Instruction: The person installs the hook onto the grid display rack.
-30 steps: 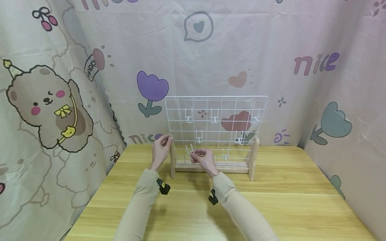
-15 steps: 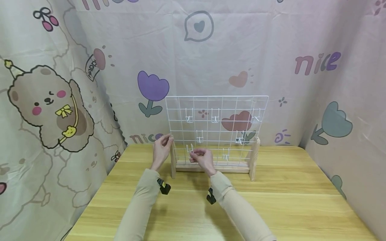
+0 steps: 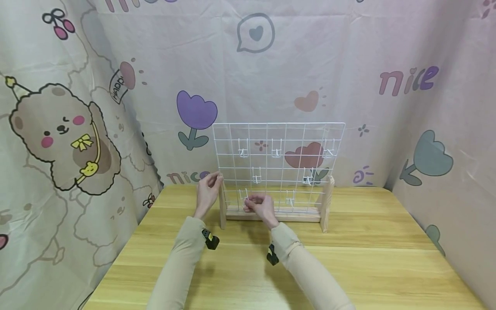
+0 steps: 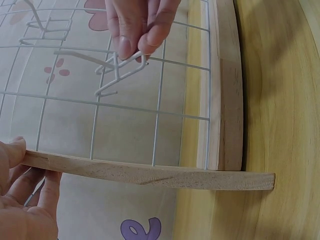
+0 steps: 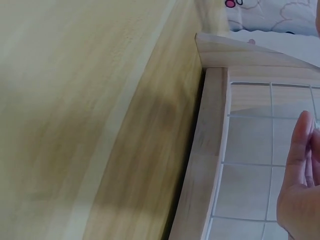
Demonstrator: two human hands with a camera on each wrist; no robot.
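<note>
A white wire grid panel (image 3: 279, 123) stands upright in a wooden stand (image 3: 326, 206) on the table. With thumb and fingers, my left hand (image 3: 206, 193) grips the upper end of the stand's left post (image 4: 125, 172). My right hand (image 3: 264, 207) pinches a white wire hook (image 4: 118, 75) at the panel's lower left. In the left wrist view, the hook lies against the grid, tilted, its prong pointing away from the fingertips. Whether its ends are seated on the wires, I cannot tell. The right wrist view catches only part of the right hand (image 5: 297, 185); the hook is hidden there.
Several similar hooks hang on the panel, among them an upper left one (image 3: 243, 153), a middle one (image 3: 256, 178) and a lower right one (image 3: 289, 201). Behind the wooden table (image 3: 368, 267) hangs a printed curtain (image 3: 279, 77).
The right hand and its hook have moved slightly down along the grid. My left hand has stayed on the post.
</note>
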